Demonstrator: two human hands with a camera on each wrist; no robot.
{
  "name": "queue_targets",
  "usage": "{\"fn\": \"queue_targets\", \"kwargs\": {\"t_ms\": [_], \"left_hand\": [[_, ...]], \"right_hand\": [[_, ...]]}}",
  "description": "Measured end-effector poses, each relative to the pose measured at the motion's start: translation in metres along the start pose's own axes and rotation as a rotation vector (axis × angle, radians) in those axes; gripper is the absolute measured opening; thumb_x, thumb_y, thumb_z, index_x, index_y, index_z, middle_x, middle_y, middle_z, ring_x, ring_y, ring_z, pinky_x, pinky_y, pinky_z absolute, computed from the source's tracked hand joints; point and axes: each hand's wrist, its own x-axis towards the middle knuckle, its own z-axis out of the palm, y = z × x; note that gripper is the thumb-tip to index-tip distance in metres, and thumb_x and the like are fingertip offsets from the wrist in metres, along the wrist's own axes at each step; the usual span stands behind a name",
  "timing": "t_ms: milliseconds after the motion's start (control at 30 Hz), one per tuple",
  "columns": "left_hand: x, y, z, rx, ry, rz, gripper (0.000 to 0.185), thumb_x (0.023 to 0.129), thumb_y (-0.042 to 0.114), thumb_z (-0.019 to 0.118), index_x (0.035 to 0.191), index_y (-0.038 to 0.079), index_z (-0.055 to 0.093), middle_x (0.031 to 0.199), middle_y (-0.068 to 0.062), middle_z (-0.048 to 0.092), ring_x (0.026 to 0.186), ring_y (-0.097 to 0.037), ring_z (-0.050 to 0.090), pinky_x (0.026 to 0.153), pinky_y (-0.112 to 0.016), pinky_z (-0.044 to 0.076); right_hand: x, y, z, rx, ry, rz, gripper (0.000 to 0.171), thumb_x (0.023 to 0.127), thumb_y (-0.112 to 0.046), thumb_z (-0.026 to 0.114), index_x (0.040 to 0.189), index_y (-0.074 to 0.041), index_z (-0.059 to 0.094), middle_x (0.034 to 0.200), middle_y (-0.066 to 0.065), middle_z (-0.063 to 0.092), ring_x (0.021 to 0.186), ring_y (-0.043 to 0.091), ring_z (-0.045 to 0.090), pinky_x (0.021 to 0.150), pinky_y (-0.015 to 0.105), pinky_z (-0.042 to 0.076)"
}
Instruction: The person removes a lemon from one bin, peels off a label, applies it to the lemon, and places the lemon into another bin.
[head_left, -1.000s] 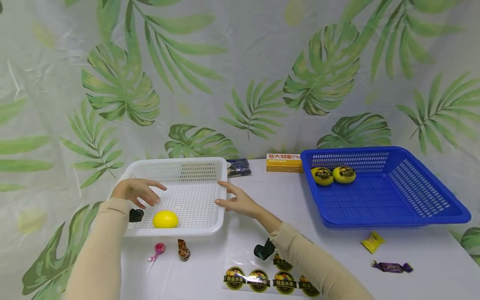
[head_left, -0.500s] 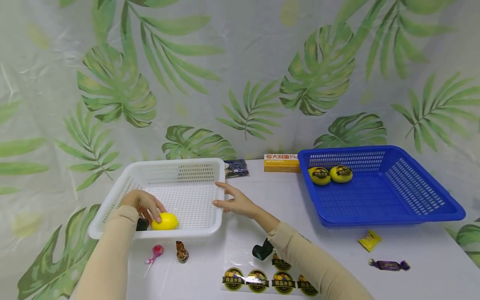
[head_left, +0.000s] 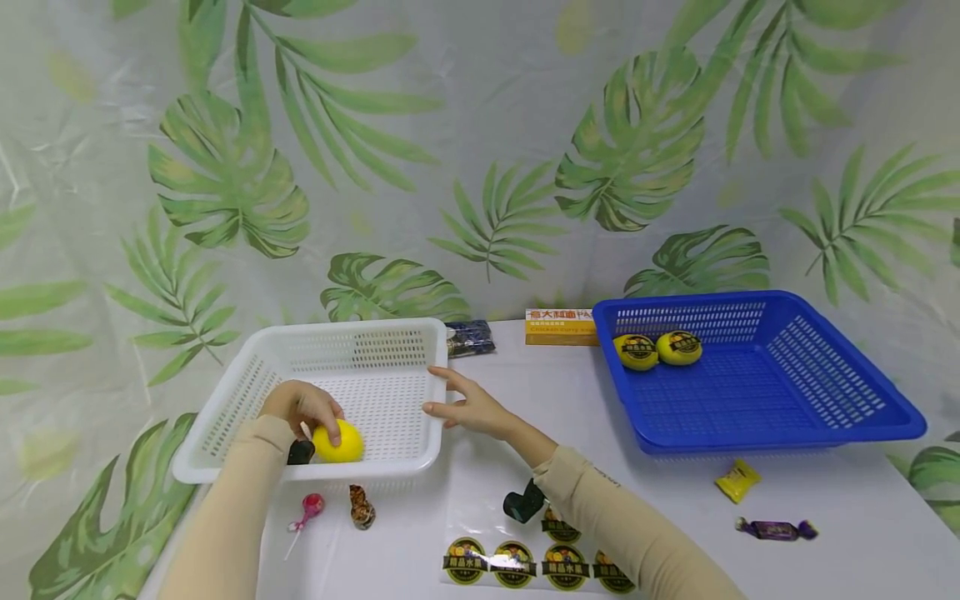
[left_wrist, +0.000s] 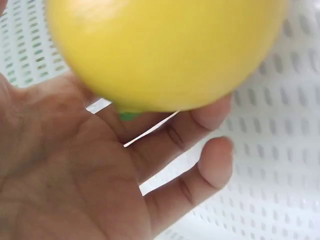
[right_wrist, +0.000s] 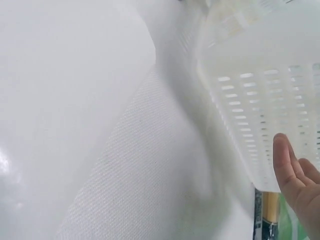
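Observation:
In the head view my left hand [head_left: 306,407] is in the near left of the white basket [head_left: 433,454], holding a yellow lemon [head_left: 341,442] with thumb and fingers. Close up in the left wrist view, the smooth lemon [left_wrist: 170,50] covers part of the fingers [left_wrist: 215,162]. A small black object [head_left: 301,452] lies beside the lemon, partly hidden by the hand. My right hand [head_left: 476,407] touches the basket's right rim with extended fingers and thumb; in the right wrist view those fingers [right_wrist: 282,157] rest against its slotted side wall [right_wrist: 240,100].
Right stands a blue basket [head_left: 750,437] with two labelled lemons [head_left: 678,348]. In front lie a lollipop [head_left: 309,508], brown-wrapped candy [head_left: 362,507], sticker sheet [head_left: 487,537], dark object [head_left: 523,502], yellow packet [head_left: 738,481] and purple candy [head_left: 776,530]. Behind sit a box [head_left: 561,327] and dark packet [head_left: 470,337].
My left hand has come down from above the white basket onto the lemon and taken hold of it, shifting it slightly right. The right hand stays at the rim.

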Motion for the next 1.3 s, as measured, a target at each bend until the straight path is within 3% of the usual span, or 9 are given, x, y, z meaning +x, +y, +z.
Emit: {"fn": "queue_targets", "kwargs": {"t_ms": [133, 333, 533, 700, 800, 1000, 1300], "left_hand": [[-0.007, 0.004, -0.003, -0.066, 0.071, 0.114, 0.035, 0.071, 0.017, 0.073, 0.100, 0.005, 0.056, 0.088, -0.005, 0.058, 0.073, -0.016, 0.052, 0.067, -0.029, 0.047], [-0.023, 0.008, -0.006, -0.141, 0.192, 0.356, 0.046, 0.077, 0.019, 0.071, 0.110, -0.004, 0.048, 0.090, -0.009, 0.059, 0.073, -0.017, 0.054, 0.067, -0.029, 0.050], [-0.034, 0.016, 0.001, -0.165, 0.306, 0.576, 0.046, 0.078, 0.017, 0.070, 0.108, -0.007, 0.045, 0.086, -0.008, 0.062, 0.075, -0.019, 0.057, 0.068, -0.031, 0.051], [-0.041, 0.034, 0.015, -0.171, 0.397, 0.669, 0.049, 0.077, 0.016, 0.071, 0.110, -0.008, 0.045, 0.091, -0.012, 0.062, 0.080, -0.021, 0.058, 0.074, -0.033, 0.050], [-0.046, 0.048, 0.025, -0.155, 0.456, 0.696, 0.054, 0.076, 0.017, 0.072, 0.115, -0.009, 0.045, 0.096, -0.015, 0.061, 0.083, -0.021, 0.057, 0.075, -0.032, 0.049], [-0.054, 0.080, 0.060, -0.168, 0.555, 0.791, 0.055, 0.073, 0.014, 0.075, 0.115, -0.008, 0.047, 0.101, -0.019, 0.059, 0.083, -0.022, 0.057, 0.073, -0.032, 0.051], [-0.044, 0.130, 0.148, -0.108, 0.651, 0.913, 0.051, 0.065, 0.022, 0.079, 0.107, 0.004, 0.055, 0.097, -0.008, 0.063, 0.082, -0.018, 0.059, 0.073, -0.032, 0.049]], "right_hand": [[0.002, 0.006, 0.001, -0.007, 0.020, -0.002, 0.067, 0.092, -0.018, 0.060, 0.149, -0.013, 0.025, 0.141, 0.027, 0.035, 0.094, 0.032, 0.065, 0.080, 0.051, 0.051], [0.000, 0.006, 0.001, -0.053, 0.042, 0.003, 0.065, 0.093, -0.022, 0.060, 0.149, -0.017, 0.028, 0.143, 0.029, 0.032, 0.092, 0.029, 0.066, 0.079, 0.049, 0.052], [-0.013, -0.001, -0.005, -0.056, 0.032, -0.025, 0.065, 0.094, -0.019, 0.058, 0.149, -0.010, 0.026, 0.143, 0.028, 0.034, 0.099, 0.037, 0.063, 0.080, 0.048, 0.052], [-0.033, -0.002, -0.017, -0.046, 0.039, -0.036, 0.067, 0.093, -0.017, 0.060, 0.148, -0.007, 0.025, 0.140, 0.029, 0.038, 0.104, 0.042, 0.060, 0.081, 0.045, 0.052], [-0.040, 0.011, -0.026, -0.051, 0.058, -0.040, 0.067, 0.092, -0.018, 0.061, 0.148, -0.009, 0.026, 0.139, 0.028, 0.040, 0.105, 0.042, 0.060, 0.081, 0.043, 0.053], [-0.071, 0.015, -0.044, -0.139, 0.102, -0.064, 0.066, 0.092, -0.013, 0.060, 0.147, -0.004, 0.025, 0.134, 0.030, 0.045, 0.101, 0.038, 0.062, 0.079, 0.040, 0.053], [-0.130, 0.032, -0.062, -0.302, 0.155, -0.063, 0.066, 0.090, -0.025, 0.064, 0.144, -0.003, 0.032, 0.124, 0.029, 0.053, 0.099, 0.035, 0.063, 0.080, 0.038, 0.053]]}}
